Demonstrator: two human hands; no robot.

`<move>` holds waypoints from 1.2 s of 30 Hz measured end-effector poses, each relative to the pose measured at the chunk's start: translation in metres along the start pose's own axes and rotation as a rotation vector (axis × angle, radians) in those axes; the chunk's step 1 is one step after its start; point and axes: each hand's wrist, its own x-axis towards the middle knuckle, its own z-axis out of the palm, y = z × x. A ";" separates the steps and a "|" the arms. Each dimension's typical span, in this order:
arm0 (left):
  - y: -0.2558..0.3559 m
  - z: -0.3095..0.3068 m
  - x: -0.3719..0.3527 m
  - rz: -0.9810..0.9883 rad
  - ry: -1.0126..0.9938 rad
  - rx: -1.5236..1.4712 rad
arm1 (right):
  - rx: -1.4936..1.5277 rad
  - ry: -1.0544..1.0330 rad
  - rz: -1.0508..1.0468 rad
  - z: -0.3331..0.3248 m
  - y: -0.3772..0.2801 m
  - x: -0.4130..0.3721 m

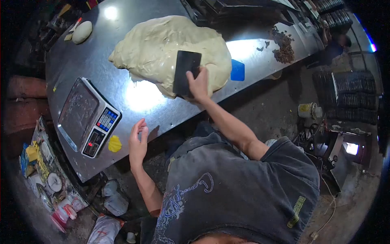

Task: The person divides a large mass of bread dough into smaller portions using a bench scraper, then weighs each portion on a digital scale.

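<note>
A big mass of pale dough lies on the metal table. My right hand is closed round one side of a dark rectangular dough scraper, which is over the near part of the dough. Whether its edge cuts into the dough cannot be made out. My left hand is open and holds nothing, fingers apart, by the table's near edge. Left of it are a yellow piece and a digital scale with a dark, smeared pan. A blue flat piece lies at the dough's right side.
A smooth dough ball and a brush lie at the far left of the metal table. Brown crumbs are scattered at the right. A cluttered shelf stands lower left, stacked dark trays at right, and a person beyond.
</note>
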 end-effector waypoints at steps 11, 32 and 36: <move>0.079 0.147 0.026 -0.109 0.090 0.049 | 1.197 -0.194 0.725 -0.150 0.181 0.114; 0.120 0.294 0.058 -0.115 0.003 0.223 | 1.035 -0.559 0.559 -0.227 0.239 0.342; 0.085 0.276 0.089 -0.136 0.199 0.333 | 0.628 -0.901 0.223 -0.194 0.117 0.286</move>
